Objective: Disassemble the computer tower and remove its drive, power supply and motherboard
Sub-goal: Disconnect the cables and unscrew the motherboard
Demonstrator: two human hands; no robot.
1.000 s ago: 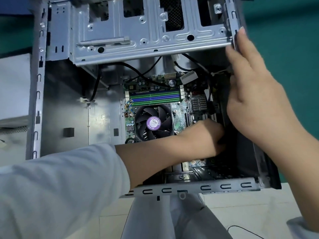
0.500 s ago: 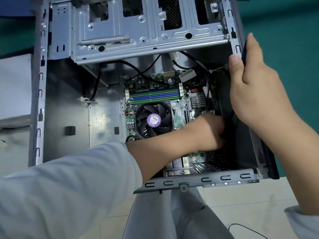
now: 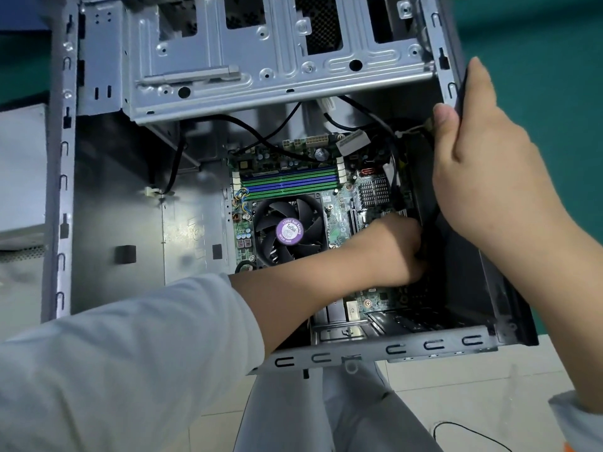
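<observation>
The open grey steel computer tower (image 3: 98,197) fills the frame, its drive cage and left bay apparently emptied, while the green motherboard (image 3: 339,203) remains mounted at centre, the left hand (image 3: 394,252) curled around something unseen beside it and the right hand (image 3: 483,177) gripping the case's right wall.

Pale grey-white long sleeves on both arms: the left sleeve (image 3: 114,363) is pushed up, baring the forearm, and the right cuff (image 3: 577,415) sits at the wrist. Matching light trousers (image 3: 326,415) show below. Both hands are bare.
</observation>
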